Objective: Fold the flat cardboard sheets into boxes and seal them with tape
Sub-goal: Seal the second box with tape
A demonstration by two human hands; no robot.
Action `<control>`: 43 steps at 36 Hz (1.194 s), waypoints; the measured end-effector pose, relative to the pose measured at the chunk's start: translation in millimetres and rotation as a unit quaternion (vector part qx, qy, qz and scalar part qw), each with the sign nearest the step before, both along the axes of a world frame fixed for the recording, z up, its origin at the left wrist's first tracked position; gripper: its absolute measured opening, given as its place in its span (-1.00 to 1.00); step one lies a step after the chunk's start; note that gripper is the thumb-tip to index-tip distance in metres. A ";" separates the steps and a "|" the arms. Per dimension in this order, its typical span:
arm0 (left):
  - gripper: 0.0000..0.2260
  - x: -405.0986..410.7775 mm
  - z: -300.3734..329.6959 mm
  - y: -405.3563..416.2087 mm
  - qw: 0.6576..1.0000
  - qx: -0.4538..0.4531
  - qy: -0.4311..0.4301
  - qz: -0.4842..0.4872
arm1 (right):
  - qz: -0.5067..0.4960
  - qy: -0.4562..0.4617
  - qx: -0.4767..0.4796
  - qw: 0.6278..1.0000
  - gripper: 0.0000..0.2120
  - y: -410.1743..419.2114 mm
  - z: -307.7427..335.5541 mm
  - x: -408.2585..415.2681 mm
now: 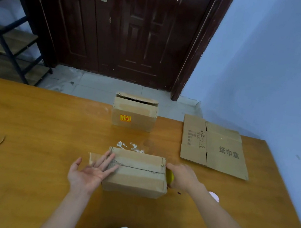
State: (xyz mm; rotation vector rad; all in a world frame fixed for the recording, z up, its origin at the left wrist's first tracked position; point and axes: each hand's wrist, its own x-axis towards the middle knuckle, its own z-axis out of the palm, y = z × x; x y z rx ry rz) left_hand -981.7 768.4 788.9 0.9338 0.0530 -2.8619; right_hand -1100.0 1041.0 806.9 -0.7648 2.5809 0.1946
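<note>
Tape [95,158] ran along the top seam of the near box [136,173], low in the centre of the frame, and its clear end stuck out past the left edge of that box. The left hand [90,173] lay with a released grip, palm up and fingers straight, the fingertips resting on the left end of the box top beside the loose tape end. The right hand [183,177] had its grip closed round a yellow tape tool [170,176] at the right end of the box; little of the tool showed.

Procedure for the step in hand, as judged from the frame: the seam was likely being sealed. To do it well, the flaps should be held level so that the gap stays closed. The strip should be pressed flat from the middle outward, and the overhanging end should be folded down onto the left wall without creases. The box should be steadied while the tape is cut at the right end.

A second box [134,114] stood at the far edge of the counter [30,117], centre frame, with its top flaps not fully closed. A flat cardboard sheet [216,147] lay at the right, well apart from both boxes and not yet folded.

The counter was orange-brown wood with white scraps [129,146] just behind the near box. A dark door [130,25] filled the upper centre, a pale wall [277,63] the upper right, and a shelf rack [8,37] the upper left.
</note>
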 end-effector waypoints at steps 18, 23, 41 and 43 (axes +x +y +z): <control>-0.75 4.2 -14.9 -7.9 0.866 -0.454 -0.209 -0.028 | -0.027 -0.013 -0.009 1.000 -0.40 0.8 -4.2 2.4; -0.79 0.2 -23.2 -7.8 0.870 -0.433 -0.234 -0.038 | -0.034 -0.018 -0.012 0.999 -0.43 0.3 -4.2 4.2; -0.90 -4.7 -48.2 7.9 0.808 -0.464 -0.296 -0.211 | -0.057 -0.011 -0.014 0.998 -0.37 -7.3 -5.2 8.6; -0.88 -5.6 -52.7 5.0 0.795 -0.478 -0.306 -0.215 | -0.058 -0.008 -0.014 0.998 -0.37 -7.7 -6.6 8.4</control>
